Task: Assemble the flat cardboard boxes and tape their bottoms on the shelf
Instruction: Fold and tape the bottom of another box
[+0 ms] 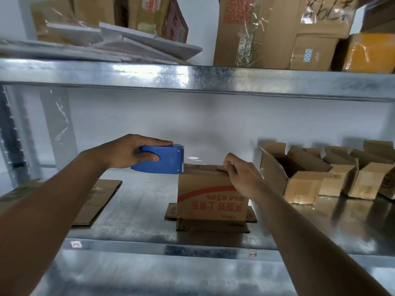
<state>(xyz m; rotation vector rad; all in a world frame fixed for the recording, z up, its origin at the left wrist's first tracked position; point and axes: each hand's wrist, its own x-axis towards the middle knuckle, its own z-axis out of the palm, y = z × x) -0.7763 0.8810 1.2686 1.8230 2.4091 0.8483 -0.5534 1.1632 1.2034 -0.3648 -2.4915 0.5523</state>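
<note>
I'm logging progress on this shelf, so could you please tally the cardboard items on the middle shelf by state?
Box being taped, upside down, red print: 1
Assembled boxes at right, flaps open: 3 clear; a fourth is cut off at the edge
Flat cardboard at left: at least 1
Total: at least 5

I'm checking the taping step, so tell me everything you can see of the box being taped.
The box is small, brown corrugated cardboard, with a red band and red print that reads upside down. It stands upside down on the metal shelf, its open flaps splayed flat around its base. The right hand holds down its top edge; the blue tape dispenser, gripped by the left hand, meets its upper left corner, with clear tape stretched across the top.
</note>
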